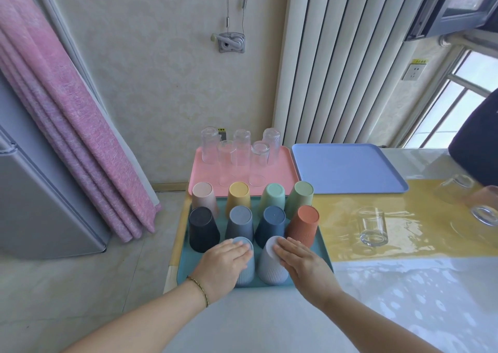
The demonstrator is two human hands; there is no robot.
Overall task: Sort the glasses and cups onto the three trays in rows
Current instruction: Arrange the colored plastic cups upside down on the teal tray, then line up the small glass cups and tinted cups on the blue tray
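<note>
Your glossy tabletop (390,298) meets the wall (161,83); the teal tray (192,263) hugs its left edge. Left hand (225,261) and right hand (301,261) lie flat-fingered on upturned cups (270,269).

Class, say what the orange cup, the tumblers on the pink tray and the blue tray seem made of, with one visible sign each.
Orange cup: likely matte plastic or fibre composite; opaque, dull, ribbed wall.
Tumblers: probably clear glass; see-through with bright rim glints.
Blue tray: likely plastic; smooth even colour, moulded raised rim.
</note>
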